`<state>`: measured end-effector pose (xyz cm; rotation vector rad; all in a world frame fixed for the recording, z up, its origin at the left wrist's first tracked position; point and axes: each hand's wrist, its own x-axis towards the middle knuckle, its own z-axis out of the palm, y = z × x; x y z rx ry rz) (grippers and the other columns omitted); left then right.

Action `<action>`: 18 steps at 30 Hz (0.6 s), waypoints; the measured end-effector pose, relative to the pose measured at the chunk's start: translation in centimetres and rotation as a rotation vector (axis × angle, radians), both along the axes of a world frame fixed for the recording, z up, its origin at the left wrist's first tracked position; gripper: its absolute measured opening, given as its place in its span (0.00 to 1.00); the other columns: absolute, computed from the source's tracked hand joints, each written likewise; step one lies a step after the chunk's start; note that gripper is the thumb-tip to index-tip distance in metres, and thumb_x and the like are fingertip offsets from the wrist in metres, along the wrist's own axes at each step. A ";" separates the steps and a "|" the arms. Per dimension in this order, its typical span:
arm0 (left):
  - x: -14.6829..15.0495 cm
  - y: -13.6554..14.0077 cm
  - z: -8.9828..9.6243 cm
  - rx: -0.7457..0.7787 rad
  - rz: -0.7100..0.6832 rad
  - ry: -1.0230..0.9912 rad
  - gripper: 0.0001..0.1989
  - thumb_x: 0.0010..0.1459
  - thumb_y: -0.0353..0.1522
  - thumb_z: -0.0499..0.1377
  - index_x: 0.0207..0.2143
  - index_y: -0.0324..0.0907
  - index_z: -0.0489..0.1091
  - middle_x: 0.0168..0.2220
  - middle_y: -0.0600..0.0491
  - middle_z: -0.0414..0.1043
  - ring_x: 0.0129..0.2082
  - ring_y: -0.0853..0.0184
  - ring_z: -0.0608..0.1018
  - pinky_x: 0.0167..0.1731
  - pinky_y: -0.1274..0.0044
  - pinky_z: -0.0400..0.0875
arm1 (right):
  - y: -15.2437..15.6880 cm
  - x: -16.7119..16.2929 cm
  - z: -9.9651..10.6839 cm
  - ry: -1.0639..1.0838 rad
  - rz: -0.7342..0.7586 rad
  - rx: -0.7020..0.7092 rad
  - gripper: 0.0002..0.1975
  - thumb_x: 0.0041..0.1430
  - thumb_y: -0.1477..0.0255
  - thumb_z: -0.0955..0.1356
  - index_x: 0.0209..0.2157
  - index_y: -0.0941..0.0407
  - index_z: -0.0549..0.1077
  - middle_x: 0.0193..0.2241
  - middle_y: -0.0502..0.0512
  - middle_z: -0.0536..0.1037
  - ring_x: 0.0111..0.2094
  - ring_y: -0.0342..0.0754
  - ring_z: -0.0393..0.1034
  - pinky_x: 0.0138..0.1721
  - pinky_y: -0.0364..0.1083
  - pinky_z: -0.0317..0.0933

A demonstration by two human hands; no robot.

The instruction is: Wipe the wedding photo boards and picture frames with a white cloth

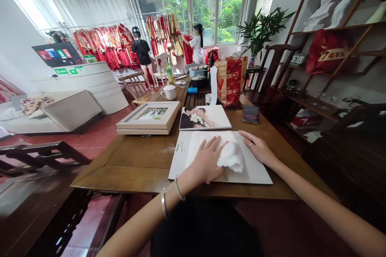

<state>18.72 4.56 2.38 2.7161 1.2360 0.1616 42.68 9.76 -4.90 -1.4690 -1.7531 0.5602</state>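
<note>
A white panel (181, 164) lies face down on the wooden table in front of me, with small print along its left side. My left hand (208, 156) presses a bunched white cloth (232, 156) against the panel, the cloth bulging out between thumb and fingers. At the panel's right edge rests my right hand (256, 146), fingers stretched out along it and holding nothing. Just beyond the panel lies a wedding photo print (205, 117). To its left, light wood picture frames (147, 117) are stacked, the top one holding a small picture.
A phone (251, 114) lies on the table (135, 160) at right. Farther back stand a lidded white mug (169, 92), a red and tan paper bag (231, 82) and a green bottle (169, 73). Two people stand by racks of red garments (102, 46).
</note>
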 end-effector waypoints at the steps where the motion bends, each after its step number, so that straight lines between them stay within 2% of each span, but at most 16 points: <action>1: 0.0 1.0 0.0 0.008 0.045 0.018 0.32 0.55 0.34 0.52 0.62 0.40 0.49 0.65 0.42 0.44 0.65 0.54 0.47 0.60 0.59 0.45 | 0.0 0.1 0.0 0.002 -0.004 0.000 0.22 0.60 0.67 0.59 0.54 0.56 0.68 0.57 0.58 0.67 0.60 0.54 0.58 0.60 0.57 0.51; 4: 0.1 2.8 0.1 0.022 0.133 0.057 0.31 0.57 0.35 0.51 0.62 0.38 0.49 0.65 0.37 0.42 0.65 0.49 0.45 0.60 0.58 0.45 | 0.1 0.2 -0.1 0.008 -0.016 0.001 0.22 0.60 0.67 0.59 0.54 0.54 0.68 0.57 0.57 0.67 0.60 0.54 0.58 0.60 0.57 0.51; 7: 0.1 2.5 0.2 0.015 0.126 0.068 0.32 0.57 0.35 0.53 0.63 0.40 0.49 0.65 0.37 0.42 0.64 0.47 0.45 0.59 0.57 0.44 | 0.1 0.2 -0.1 0.010 -0.018 0.001 0.21 0.60 0.67 0.59 0.54 0.54 0.68 0.58 0.56 0.67 0.60 0.54 0.58 0.60 0.57 0.51; 15: -0.9 -5.6 0.2 -0.062 0.019 0.074 0.47 0.46 0.37 0.61 0.65 0.46 0.41 0.67 0.39 0.33 0.65 0.46 0.37 0.60 0.54 0.40 | 0.0 -0.1 -0.1 0.018 -0.015 0.018 0.21 0.59 0.69 0.60 0.54 0.52 0.69 0.57 0.54 0.68 0.60 0.52 0.57 0.61 0.56 0.49; 18: -1.5 -6.4 -0.2 -0.029 -0.003 0.031 0.47 0.46 0.38 0.61 0.65 0.49 0.40 0.67 0.42 0.33 0.65 0.48 0.38 0.60 0.56 0.42 | -0.1 -0.1 -0.1 0.015 -0.019 0.009 0.21 0.59 0.69 0.60 0.54 0.53 0.69 0.57 0.55 0.67 0.60 0.52 0.57 0.61 0.56 0.50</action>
